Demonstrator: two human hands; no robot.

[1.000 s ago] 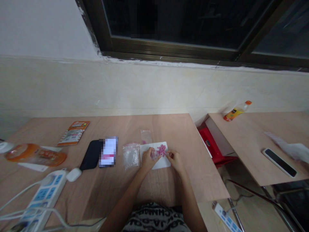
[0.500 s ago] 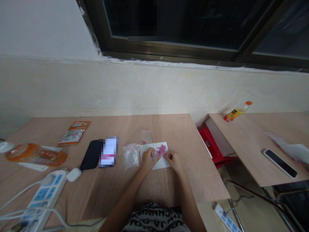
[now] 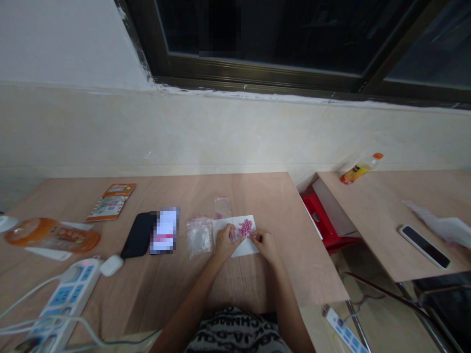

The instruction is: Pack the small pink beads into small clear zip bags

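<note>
Pink beads (image 3: pixel 245 227) lie heaped on a white sheet of paper (image 3: pixel 245 251) on the wooden table. My left hand (image 3: pixel 224 242) rests at the paper's left side, its fingers closed round a small clear plastic bag (image 3: pixel 232 235) beside the heap. At the right edge of the beads, my right hand (image 3: pixel 266 243) has thumb and fingertips pinched together; whatever is between them is too small to make out. Behind the paper lies a small zip bag (image 3: pixel 222 206) with a few pink beads in its bottom. A larger clear zip bag (image 3: pixel 199 239) sits left of my left hand.
Left of the bags are a lit phone (image 3: pixel 165 230), a black phone (image 3: pixel 139 235), an orange packet (image 3: pixel 112 202), an orange drink bottle (image 3: pixel 53 235) on its side and a power strip (image 3: pixel 69 301) with cables. Another table (image 3: pixel 371 211) holds a bottle (image 3: pixel 358 170) and a phone (image 3: pixel 424 246).
The whole view has shifted very slightly. Both hands keep practically the same place and grip at the beads.
</note>
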